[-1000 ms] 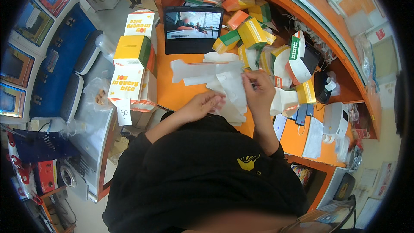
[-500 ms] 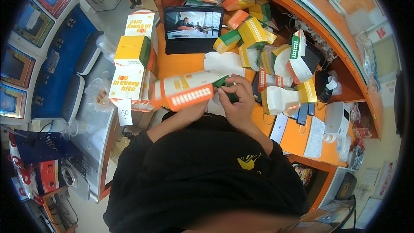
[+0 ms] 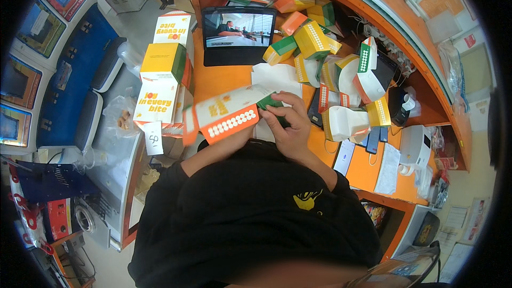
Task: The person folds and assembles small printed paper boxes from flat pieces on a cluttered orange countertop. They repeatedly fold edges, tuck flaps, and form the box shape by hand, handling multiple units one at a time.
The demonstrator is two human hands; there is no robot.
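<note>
A folded paper carton (image 3: pixel 224 112) in white, orange and green is held tilted in front of my chest. One orange side carries a row of white dots, and a loose orange flap sticks out at its left end. My right hand (image 3: pixel 290 125) pinches the green end, thumb and fingers pressed against it. My left hand (image 3: pixel 237 140) is under the carton and against it, with its fingers mostly hidden by the cardboard. Beyond the carton, a sheet of white paper (image 3: pixel 277 77) lies on the orange desk (image 3: pixel 224 80).
Stacked cartons (image 3: pixel 160 98) with a white tag (image 3: pixel 153 138) stand at left. A tablet (image 3: pixel 239 34) is propped at the back. Several loose cartons (image 3: pixel 312 40) pile up at the back right. Phones (image 3: pixel 345 157), a cloth (image 3: pixel 388 168) and a white printer-like device (image 3: pixel 416 146) lie at right.
The carton has turned slightly, its left end swinging a little toward me, and its dotted side is sharper now. Both hands stay on it.
</note>
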